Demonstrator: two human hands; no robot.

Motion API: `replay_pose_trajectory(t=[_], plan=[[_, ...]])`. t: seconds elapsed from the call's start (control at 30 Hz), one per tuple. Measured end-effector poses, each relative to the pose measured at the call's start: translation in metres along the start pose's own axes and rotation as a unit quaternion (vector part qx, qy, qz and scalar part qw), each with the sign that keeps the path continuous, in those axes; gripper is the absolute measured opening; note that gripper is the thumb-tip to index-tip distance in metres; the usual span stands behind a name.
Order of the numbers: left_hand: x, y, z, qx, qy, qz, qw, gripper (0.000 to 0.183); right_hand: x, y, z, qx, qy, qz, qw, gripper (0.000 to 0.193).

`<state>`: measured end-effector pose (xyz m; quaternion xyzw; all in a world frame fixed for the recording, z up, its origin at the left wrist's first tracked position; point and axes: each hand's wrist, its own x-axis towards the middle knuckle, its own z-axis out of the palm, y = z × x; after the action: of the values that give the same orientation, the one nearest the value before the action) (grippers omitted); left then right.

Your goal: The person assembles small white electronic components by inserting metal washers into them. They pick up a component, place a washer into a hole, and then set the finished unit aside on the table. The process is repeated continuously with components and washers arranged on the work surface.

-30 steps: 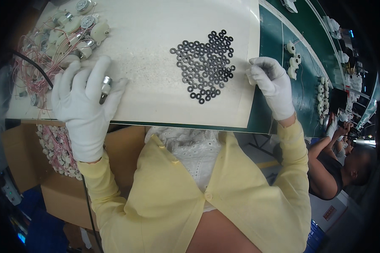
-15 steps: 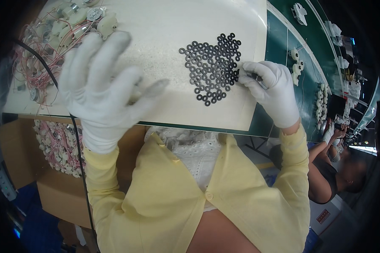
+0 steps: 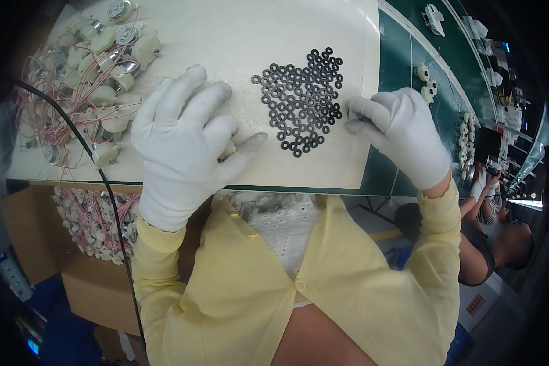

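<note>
The left hand [image 3: 186, 140] cupped a pale part [image 3: 228, 149], the right hand [image 3: 404, 131] pinched closed, contents unclear; a careless nudge could scatter the black rings [image 3: 301, 100].

Our white-cloth-gloved left hand [image 3: 180, 134] moved rightward, away from the heap of cream-and-silver, pink-wired motors [image 3: 82, 85]; our white-gloved right hand [image 3: 402, 131] drew back slightly from the small, round black rings [image 3: 312, 96].
</note>
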<state>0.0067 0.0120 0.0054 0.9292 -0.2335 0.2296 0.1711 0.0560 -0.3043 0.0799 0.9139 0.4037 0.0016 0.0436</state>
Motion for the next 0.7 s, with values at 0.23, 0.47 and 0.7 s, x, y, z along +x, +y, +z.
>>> replay_pose_trajectory(t=[0.23,0.47,0.7], plan=[[0.003,0.001,0.000,-0.006,-0.009,-0.013,1.000,0.029,-0.022,0.006,0.030,0.175,0.065,0.167,0.968,0.027],[0.003,0.000,-0.003,-0.018,-0.030,-0.016,0.999,0.023,-0.072,0.021,0.051,0.021,0.141,0.309,0.940,0.029],[0.002,0.000,-0.005,-0.038,-0.022,-0.004,0.999,0.021,-0.048,0.000,0.057,-0.036,0.251,0.222,0.942,0.028]])
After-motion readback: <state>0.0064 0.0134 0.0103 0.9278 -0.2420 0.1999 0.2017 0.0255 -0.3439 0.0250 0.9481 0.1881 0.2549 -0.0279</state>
